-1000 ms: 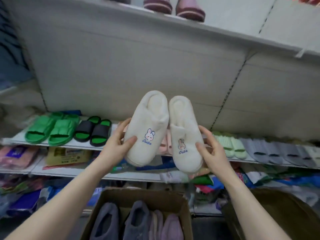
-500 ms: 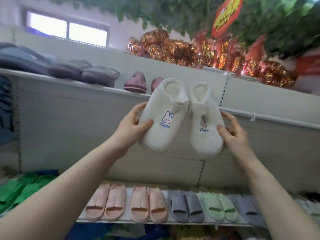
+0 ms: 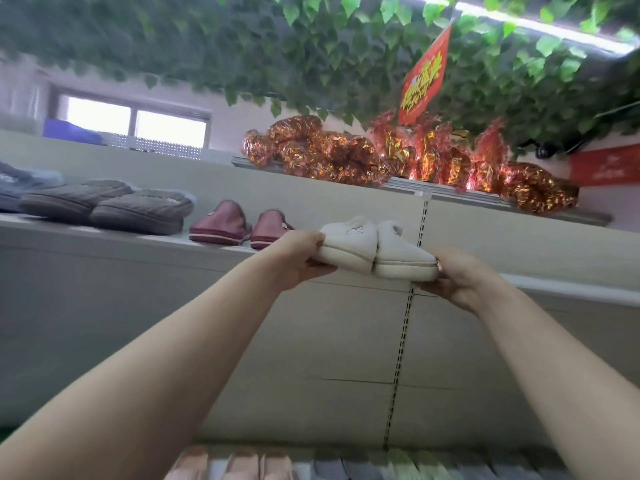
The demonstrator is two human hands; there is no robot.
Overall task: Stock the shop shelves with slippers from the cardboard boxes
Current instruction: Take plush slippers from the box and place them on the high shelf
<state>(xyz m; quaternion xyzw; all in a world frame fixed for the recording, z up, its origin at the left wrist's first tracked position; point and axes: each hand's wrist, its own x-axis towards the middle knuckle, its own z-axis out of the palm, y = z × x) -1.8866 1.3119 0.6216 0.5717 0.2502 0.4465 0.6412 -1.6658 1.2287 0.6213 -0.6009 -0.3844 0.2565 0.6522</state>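
Head view: you are looking up at the top shelf (image 3: 104, 237) with both arms raised. Your left grip (image 3: 298, 259) clasps the left white slipper (image 3: 349, 242) at its near end, thumb on top and fingers curled under the sole. Your right grip (image 3: 460, 278) clasps the right white slipper (image 3: 403, 258) the same way, from its outer side, with the fingers wrapped beneath. The two slippers touch side by side, lie level and point towards the back panel, right at the shelf's front edge; you cannot tell whether their soles rest on the shelf.

Just to the left of them on the same shelf stands a maroon pair (image 3: 221, 223), and further left a grey padded pair (image 3: 138, 211), with more bluish-grey ones at the frame's edge. A slotted upright (image 3: 401, 341) runs down the back panel below the white pair.

On the ledge above lie red and gold foil packs (image 3: 346, 154). A red sign (image 3: 424, 81) hangs over them among green leaves (image 3: 242, 46) that cover the ceiling. A window (image 3: 135, 121) shows at upper left.

At the bottom edge, blurred, a lower shelf carries pink sandals (image 3: 235, 465) with grey and pale green ones to their right.
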